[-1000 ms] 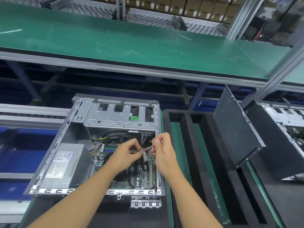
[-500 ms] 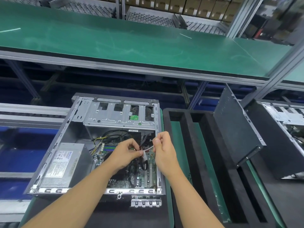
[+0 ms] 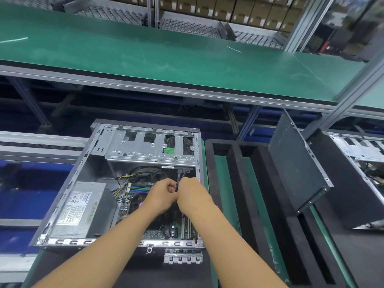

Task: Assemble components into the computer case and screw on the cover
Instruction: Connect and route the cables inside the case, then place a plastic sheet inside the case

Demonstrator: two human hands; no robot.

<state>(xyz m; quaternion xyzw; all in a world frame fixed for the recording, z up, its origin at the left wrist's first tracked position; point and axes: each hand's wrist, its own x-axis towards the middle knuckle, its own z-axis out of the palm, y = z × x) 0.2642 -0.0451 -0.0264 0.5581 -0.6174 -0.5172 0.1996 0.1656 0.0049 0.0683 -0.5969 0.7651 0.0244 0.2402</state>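
An open computer case point(image 3: 68, 194) lies on its side in front of me, showing the motherboard point(image 3: 137, 190), a grey power supply point(image 3: 81, 206) at the left and a silver drive cage point(image 3: 149, 146) at the far end. My left hand point(image 3: 164, 196) and my right hand point(image 3: 193, 194) meet over the motherboard. Both pinch a thin dark cable point(image 3: 178, 181) that runs down from under the drive cage. The dark side cover point(image 3: 299, 163) leans upright in a black foam rack to the right.
The black foam rack point(image 3: 234, 183) with green slots stands right of the case. A second open case point(image 3: 357, 154) sits at the far right. A green shelf point(image 3: 166, 55) overhangs the far side. A metal bracket point(image 3: 182, 258) lies at the case's near edge.
My two hands have closed together and moved slightly toward the drive cage. The short pale cable piece stretched between them earlier is no longer visible.
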